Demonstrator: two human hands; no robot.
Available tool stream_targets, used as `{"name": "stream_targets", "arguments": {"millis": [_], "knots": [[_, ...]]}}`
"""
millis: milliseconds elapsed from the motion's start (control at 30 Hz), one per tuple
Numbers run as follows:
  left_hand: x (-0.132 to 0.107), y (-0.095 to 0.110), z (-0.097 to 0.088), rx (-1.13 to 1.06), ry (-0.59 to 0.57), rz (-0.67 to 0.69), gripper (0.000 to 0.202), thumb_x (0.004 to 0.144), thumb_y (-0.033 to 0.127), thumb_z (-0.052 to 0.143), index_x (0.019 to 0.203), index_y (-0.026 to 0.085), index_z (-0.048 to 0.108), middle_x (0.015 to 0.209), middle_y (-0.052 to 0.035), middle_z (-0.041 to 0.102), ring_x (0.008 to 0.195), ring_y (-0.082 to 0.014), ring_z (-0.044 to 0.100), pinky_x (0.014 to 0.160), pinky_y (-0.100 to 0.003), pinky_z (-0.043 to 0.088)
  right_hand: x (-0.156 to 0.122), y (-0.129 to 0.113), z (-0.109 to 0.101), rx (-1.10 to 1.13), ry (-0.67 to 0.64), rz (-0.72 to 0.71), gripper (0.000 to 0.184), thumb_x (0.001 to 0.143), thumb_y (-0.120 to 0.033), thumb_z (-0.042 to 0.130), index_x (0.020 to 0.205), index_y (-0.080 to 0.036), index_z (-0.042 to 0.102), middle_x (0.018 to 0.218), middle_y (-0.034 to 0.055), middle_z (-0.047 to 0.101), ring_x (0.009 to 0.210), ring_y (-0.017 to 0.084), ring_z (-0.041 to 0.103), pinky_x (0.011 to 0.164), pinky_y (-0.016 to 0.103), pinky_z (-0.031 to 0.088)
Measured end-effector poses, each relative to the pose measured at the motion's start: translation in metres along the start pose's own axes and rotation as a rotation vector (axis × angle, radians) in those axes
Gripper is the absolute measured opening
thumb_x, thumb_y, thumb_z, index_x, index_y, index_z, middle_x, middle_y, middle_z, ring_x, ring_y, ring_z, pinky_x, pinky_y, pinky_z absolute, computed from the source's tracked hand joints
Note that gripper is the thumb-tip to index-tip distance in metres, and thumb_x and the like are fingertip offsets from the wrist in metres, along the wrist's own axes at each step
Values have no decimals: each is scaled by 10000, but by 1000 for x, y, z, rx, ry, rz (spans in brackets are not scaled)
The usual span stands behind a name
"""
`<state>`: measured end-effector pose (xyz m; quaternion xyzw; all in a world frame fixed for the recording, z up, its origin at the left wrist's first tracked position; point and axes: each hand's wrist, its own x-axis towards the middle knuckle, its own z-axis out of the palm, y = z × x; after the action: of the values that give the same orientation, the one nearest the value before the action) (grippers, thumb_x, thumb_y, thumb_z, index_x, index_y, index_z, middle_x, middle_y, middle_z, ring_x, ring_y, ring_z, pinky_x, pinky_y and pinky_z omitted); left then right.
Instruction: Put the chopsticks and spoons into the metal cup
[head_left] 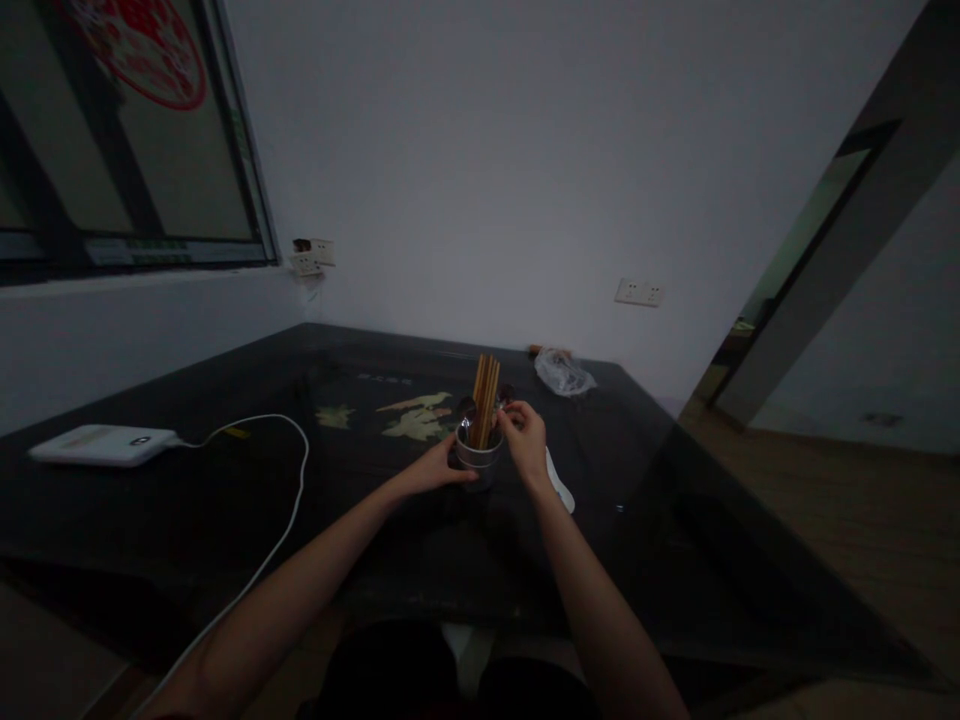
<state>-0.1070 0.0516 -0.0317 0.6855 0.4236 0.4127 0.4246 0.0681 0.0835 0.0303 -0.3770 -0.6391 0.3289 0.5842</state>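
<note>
A metal cup (478, 457) stands upright on the dark table, holding a bundle of wooden chopsticks (486, 395) and a shiny metal spoon (467, 412) at its left side. My left hand (444, 465) is closed around the cup's left side, thumb across its front. At the cup's right rim, my right hand (526, 438) is pinched on what looks like another metal spoon (505, 394), its dark round end showing above my fingers. The lower part of that spoon is hidden. A white, elongated object (559, 482) lies just right of my right wrist, partly covered by it.
The table (360, 370) has a printed design under its glossy cover. A crumpled clear plastic bag (564, 372) lies near the wall, beside a brown stick-like thing (550, 350). On the left, a white power bank (105, 445) has a white cable (304, 470) running toward me past my left arm.
</note>
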Motion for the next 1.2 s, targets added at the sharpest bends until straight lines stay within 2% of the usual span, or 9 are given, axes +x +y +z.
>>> {"name": "stream_targets", "arguments": {"millis": [200, 400, 733, 867, 1033, 1200], "knots": [[-1, 3, 0, -6, 5, 12, 804, 619, 345, 785, 1303, 165, 404, 1305, -143, 528, 1184, -280, 513, 1024, -422, 374, -4, -1, 1, -60, -32, -1, 233, 748, -358, 578, 878, -167, 548, 618, 3, 657, 607, 167, 624, 592, 247, 458], [-2, 9, 1, -28, 1, -19, 796, 614, 319, 788, 1296, 163, 410, 1303, -148, 529, 1174, -288, 519, 1018, -431, 377, -6, -6, 1, -30, -53, 0, 198, 751, -371, 566, 789, -177, 562, 633, 9, 652, 632, 175, 627, 609, 257, 463], [-1, 4, 0, -5, -7, 19, 778, 626, 319, 779, 1292, 164, 410, 1296, -144, 529, 1178, -281, 513, 1029, -450, 361, -1, 1, -3, -242, 7, -63, 220, 757, -355, 548, 745, -149, 626, 634, 9, 582, 613, 146, 498, 588, 244, 389], [-1, 3, -1, 15, -1, 18, 777, 626, 325, 777, 1292, 167, 412, 1290, -137, 537, 1184, -276, 510, 1037, -452, 358, 1, 10, -5, -310, 23, -101, 223, 781, -320, 530, 818, -142, 659, 720, 39, 606, 667, 157, 519, 635, 259, 405], [0, 0, -2, 11, 0, 16, 780, 630, 330, 777, 1294, 158, 407, 1286, -141, 542, 1181, -271, 516, 1030, -448, 370, 4, 25, -7, -348, -30, -110, 263, 824, -291, 491, 939, -141, 674, 874, 88, 648, 775, 184, 568, 733, 293, 439], [0, 1, -1, -18, -12, 11, 781, 638, 319, 774, 1306, 165, 399, 1282, -139, 549, 1167, -263, 530, 1023, -444, 381, 4, 30, -6, -296, -14, -39, 400, 838, -310, 479, 1180, -129, 581, 952, 104, 653, 792, 192, 602, 756, 315, 472]]}}
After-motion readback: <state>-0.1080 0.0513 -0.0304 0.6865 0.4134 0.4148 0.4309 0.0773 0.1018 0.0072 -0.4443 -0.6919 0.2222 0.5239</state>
